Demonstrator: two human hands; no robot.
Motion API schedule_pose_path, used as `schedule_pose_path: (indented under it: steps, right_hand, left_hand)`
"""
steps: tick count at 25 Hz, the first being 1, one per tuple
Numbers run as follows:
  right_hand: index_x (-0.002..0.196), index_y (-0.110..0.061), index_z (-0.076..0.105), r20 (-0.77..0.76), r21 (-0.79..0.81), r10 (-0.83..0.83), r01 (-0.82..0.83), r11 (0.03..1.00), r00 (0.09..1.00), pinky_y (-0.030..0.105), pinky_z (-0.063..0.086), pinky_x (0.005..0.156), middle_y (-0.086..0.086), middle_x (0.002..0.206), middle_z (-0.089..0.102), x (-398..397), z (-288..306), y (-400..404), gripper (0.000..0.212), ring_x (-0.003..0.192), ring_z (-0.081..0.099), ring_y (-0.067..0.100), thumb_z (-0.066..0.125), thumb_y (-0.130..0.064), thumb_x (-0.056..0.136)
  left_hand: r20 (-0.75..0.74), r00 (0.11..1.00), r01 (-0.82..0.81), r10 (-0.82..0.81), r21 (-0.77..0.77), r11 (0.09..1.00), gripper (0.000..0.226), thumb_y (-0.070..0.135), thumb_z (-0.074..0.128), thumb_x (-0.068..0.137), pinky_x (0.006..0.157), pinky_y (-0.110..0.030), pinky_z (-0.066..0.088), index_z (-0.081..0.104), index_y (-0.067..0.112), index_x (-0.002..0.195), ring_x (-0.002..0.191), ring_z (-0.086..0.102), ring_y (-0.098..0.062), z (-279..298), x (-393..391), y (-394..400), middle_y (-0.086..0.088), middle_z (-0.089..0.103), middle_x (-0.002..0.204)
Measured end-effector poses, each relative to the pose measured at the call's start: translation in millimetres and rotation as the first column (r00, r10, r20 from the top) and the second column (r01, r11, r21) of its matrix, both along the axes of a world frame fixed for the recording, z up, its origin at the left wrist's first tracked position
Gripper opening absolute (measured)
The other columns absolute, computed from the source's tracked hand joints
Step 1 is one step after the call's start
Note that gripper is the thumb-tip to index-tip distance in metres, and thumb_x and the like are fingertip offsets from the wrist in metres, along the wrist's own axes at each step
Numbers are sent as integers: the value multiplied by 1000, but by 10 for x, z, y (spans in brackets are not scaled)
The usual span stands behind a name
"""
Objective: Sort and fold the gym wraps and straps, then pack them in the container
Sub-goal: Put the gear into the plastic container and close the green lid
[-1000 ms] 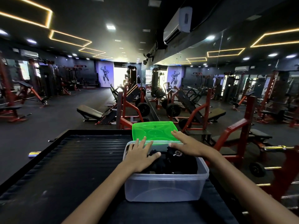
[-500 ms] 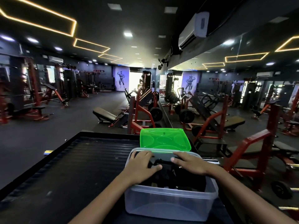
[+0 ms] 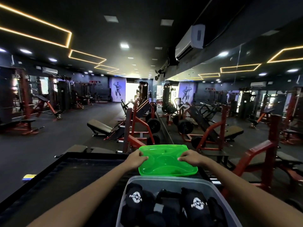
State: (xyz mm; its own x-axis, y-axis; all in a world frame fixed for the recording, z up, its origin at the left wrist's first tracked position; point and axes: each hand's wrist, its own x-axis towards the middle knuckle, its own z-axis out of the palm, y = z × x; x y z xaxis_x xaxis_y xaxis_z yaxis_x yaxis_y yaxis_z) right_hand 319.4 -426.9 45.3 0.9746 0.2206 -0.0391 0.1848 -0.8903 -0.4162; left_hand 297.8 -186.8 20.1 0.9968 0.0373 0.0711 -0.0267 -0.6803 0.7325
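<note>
My left hand (image 3: pixel 136 159) grips the left edge of the green lid (image 3: pixel 165 160), fingers curled over its rim, above the far end of the dark surface (image 3: pixel 68 179); my right hand (image 3: pixel 191 158) clasps the lid's right edge likewise. Just nearer than the lid stands the clear container (image 3: pixel 229 208), open, with the folded black wraps (image 3: pixel 165 205) packed side by side inside.
</note>
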Motion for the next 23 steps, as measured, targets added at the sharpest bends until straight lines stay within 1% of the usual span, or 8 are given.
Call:
schedule_pose_path:
  steps: [3,5,8,11,14,17,22,23]
  right_hand:
    - [123,4,55,-111,-37,-67,63,997,992,28,42,91,17,125,57,446,-256,-122,40,115,53,26,50,-24,95]
    - [132,3,45,-152,-32,-113,109,993,982,26,37,98,16,139,46,645,-401,-228,46,127,45,25,50,-25,96]
    - [139,2,30,-204,91,-180,202,975,962,18,40,88,15,143,40,849,-595,-335,56,120,47,19,53,-21,94]
    - [135,2,28,-204,254,-266,314,915,942,18,46,79,17,133,47,964,-745,-439,63,106,49,17,64,-18,87]
    - [133,0,27,-218,325,-340,396,859,915,34,51,81,21,130,45,986,-872,-461,78,109,50,25,73,-24,74]
    - [132,6,28,-286,434,-365,459,775,886,27,43,59,21,118,50,922,-845,-399,63,94,50,23,65,-8,83]
    - [84,0,51,-368,603,-341,501,621,865,26,28,51,10,66,41,820,-755,-380,8,54,37,18,56,-5,89]
    - [74,-4,50,-395,625,-309,499,600,865,25,25,50,8,62,39,784,-734,-369,19,52,34,17,51,-8,92]
  left_hand:
    - [-121,992,-36,33,-24,999,22,12,58,89,75,-29,42,51,3,108,106,57,-26,-340,461,60,-15,60,113]
    - [-155,986,-74,57,-108,991,9,5,55,90,62,-22,43,53,-3,94,89,55,-20,-503,648,59,-12,57,93]
    - [-213,973,-136,85,-237,962,8,-3,52,90,47,-11,39,48,-1,83,75,49,-14,-669,798,45,-5,49,78]
    - [-193,968,-205,159,-253,945,19,-1,57,85,67,-25,44,51,-6,102,89,53,-22,-843,989,109,-15,57,100]
    - [-173,965,-237,197,-260,936,8,-1,59,75,73,-35,48,60,-2,83,89,60,-31,-977,1080,179,-21,61,91]
    - [-143,966,-253,214,-366,896,8,-1,61,72,69,-34,47,63,2,65,69,57,-26,-1021,1084,289,-12,59,64]
    - [-88,976,-213,197,-548,809,17,-5,57,84,61,-30,47,61,-8,101,60,52,-22,-812,936,453,-14,60,70]
    - [-77,979,-198,191,-600,775,19,-8,53,86,57,-28,49,56,-4,105,60,52,-23,-730,871,448,-14,59,73]
